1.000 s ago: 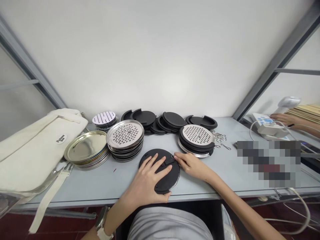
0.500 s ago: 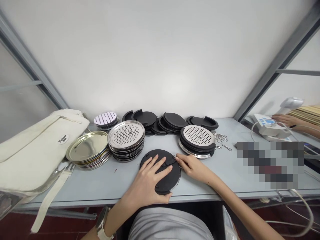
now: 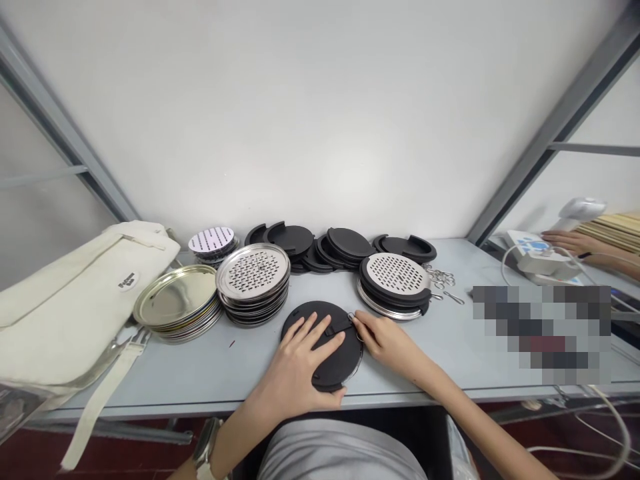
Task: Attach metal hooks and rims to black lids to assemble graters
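My left hand (image 3: pixel 305 360) lies with fingers spread on a round black disc (image 3: pixel 330 313), pressing it against the table near the front edge. At the disc's right rim, my right hand (image 3: pixel 383 340) pinches a small metal wire clip (image 3: pixel 351 317), whose loop shows past the fingertips. Right behind that hand stands a stack of black rings topped by a perforated metal disc (image 3: pixel 397 272). More loose metal clips (image 3: pixel 440 277) lie to its right. Behind my left hand rises a stack of silver discs with slotted tops (image 3: pixel 254 270).
Gold-coloured lids (image 3: pixel 175 297) are stacked at left, beside a cream bag (image 3: pixel 75 307) with a hanging strap. Black discs and rings (image 3: pixel 350 243) line the wall. At far right are a white device (image 3: pixel 540 257) with cables and another person's hand (image 3: pixel 570 241). A pixelated patch covers part of the table.
Both hands stay at the black disc, with only a slight shift of my right fingers at the clip. The whole view has moved a little.
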A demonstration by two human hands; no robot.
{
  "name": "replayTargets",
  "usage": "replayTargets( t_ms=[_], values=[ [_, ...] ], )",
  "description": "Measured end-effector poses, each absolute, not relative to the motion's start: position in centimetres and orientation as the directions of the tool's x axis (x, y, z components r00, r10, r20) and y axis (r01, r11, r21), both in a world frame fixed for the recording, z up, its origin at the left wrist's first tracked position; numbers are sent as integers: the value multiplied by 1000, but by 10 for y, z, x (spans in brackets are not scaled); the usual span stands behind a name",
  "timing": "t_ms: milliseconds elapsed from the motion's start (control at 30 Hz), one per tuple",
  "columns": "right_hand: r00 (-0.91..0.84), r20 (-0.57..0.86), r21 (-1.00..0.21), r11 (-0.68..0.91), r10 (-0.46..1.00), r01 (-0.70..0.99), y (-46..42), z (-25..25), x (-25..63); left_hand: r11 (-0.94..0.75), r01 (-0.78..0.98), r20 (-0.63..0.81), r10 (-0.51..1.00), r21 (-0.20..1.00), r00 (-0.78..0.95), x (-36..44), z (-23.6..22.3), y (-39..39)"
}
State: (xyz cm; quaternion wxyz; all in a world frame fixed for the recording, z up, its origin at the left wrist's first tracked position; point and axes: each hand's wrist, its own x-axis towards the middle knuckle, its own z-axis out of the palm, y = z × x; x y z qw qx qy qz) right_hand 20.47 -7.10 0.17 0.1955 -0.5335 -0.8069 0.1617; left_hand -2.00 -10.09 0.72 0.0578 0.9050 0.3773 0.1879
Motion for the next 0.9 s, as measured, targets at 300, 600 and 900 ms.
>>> replayTargets(
  t_ms=[300, 600, 900],
  values=[
    [-378, 137, -517, 392, 915, 761, -71, 6, 207, -713, 658, 295, 701, 244, 650, -19, 8, -100],
    [-357, 136, -411, 380, 924, 829, -75, 7, 204, -714, 657, 302, 698, 240, 649, -19, 6, -100],
    [-259, 106, -221, 277, 960, 935, -82, 8, 193, -721, 647, 317, 692, 250, 648, -19, 6, -100]
  ],
)
